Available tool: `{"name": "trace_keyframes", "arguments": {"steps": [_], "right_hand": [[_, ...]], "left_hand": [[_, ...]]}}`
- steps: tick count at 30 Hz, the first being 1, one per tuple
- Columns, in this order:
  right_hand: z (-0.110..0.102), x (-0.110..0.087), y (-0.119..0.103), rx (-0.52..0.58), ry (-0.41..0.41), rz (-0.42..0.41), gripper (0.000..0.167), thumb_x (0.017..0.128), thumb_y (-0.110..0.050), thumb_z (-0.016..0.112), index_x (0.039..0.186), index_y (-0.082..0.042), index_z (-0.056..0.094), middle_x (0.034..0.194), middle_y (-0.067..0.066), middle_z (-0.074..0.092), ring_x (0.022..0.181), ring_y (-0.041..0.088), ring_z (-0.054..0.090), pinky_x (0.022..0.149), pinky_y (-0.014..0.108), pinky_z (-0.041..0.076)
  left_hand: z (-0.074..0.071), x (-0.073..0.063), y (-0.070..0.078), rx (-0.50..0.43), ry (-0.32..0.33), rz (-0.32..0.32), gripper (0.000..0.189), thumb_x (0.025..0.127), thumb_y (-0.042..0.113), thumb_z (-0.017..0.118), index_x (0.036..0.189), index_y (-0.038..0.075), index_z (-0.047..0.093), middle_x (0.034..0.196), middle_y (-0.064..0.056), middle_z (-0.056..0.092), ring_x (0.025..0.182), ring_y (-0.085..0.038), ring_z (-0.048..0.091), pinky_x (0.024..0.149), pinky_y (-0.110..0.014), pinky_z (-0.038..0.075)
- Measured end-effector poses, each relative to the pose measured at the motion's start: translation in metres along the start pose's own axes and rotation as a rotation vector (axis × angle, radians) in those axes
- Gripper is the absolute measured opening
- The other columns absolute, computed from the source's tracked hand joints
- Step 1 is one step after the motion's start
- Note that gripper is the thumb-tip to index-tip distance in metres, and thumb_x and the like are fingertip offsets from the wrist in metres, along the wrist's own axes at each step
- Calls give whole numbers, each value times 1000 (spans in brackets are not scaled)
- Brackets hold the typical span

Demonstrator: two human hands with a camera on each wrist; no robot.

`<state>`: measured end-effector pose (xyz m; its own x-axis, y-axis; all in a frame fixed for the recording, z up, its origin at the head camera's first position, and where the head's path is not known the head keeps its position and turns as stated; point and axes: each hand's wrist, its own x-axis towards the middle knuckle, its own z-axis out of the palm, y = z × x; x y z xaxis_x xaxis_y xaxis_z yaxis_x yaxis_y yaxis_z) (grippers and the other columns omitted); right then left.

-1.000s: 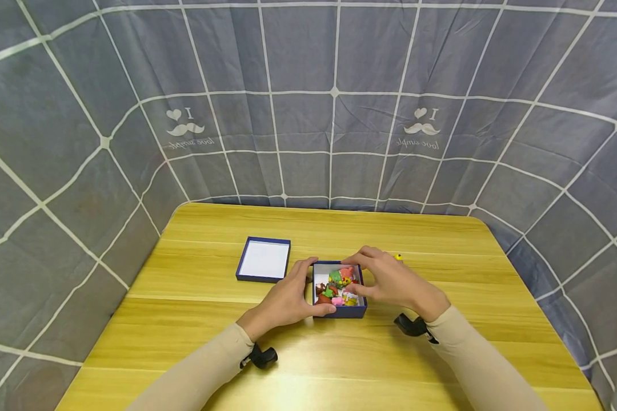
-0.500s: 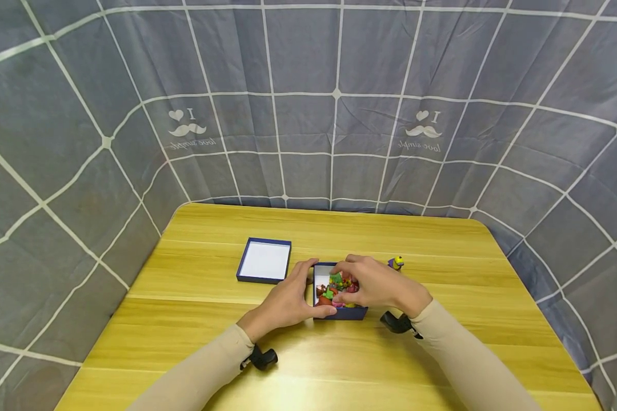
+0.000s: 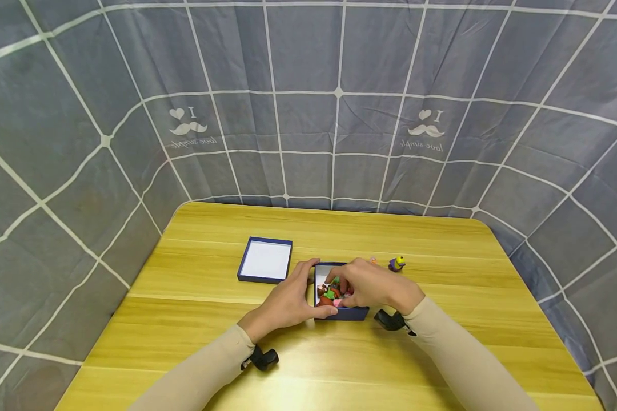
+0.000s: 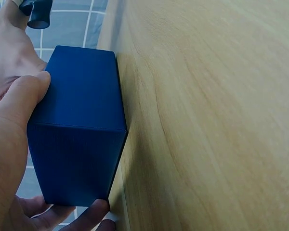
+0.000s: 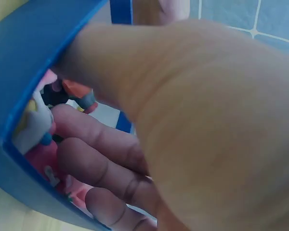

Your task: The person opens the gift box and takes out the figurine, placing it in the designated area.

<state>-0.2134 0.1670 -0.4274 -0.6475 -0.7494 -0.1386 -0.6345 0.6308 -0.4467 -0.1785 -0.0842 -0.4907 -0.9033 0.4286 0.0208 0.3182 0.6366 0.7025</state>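
Observation:
My left hand (image 3: 288, 299) grips the left side of a dark blue open-topped box (image 3: 352, 314), thumb along its near wall and fingers round the far side. In the left wrist view the box (image 4: 77, 163) stands on the table. Inside are several small toy figurines (image 3: 331, 295), red, green, pink and brown. My right hand (image 3: 377, 285) reaches in from the right, fingers bent down among them. In the right wrist view a pink figurine (image 5: 41, 156) and a white one (image 5: 31, 130) lie by the fingertips. Thumb and index tips are hidden there; I cannot tell whether they pinch anything.
A blue-edged box lid (image 3: 265, 260) lies white side up behind my left hand. Beyond my right hand stand a purple and yellow figurine (image 3: 397, 263) and a small pink thing (image 3: 373, 260). A grey checked curtain (image 3: 308, 125) closes off the wooden table's (image 3: 308, 365) far side.
My right hand has moved left and further over the box, covering more figurines. The purple and yellow figurine and the small pink thing have come into view behind it. My left hand stays put.

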Motion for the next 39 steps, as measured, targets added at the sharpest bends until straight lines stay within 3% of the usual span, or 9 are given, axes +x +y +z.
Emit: {"name": "trace_keyframes", "arguments": {"steps": [10,25,39], "right_hand": [[3,2,1,29,-27,-11,35,102,-9,92,136,-13,83,102,0,86,84,0,74,77,20,62],[1,-2,0,52,-5,-25,32,105,-6,87,136,-12,82,99,-4,83,80,-2,69,76,20,60],[-1,-10,3,100,57,-39,6,109,-10,83,109,-15,83,91,-6,79,72,-2,64,70,21,58]], "left_hand": [[1,0,0,8,5,0,123,92,71,93,183,14,33,177,-13,50,125,-30,75,106,-53,64],[0,0,1,12,3,-3,122,92,72,92,183,15,33,175,-14,52,119,-26,75,103,-51,64],[1,0,1,18,5,2,123,92,70,93,182,14,32,171,-14,54,119,-25,74,102,-50,65]]}}
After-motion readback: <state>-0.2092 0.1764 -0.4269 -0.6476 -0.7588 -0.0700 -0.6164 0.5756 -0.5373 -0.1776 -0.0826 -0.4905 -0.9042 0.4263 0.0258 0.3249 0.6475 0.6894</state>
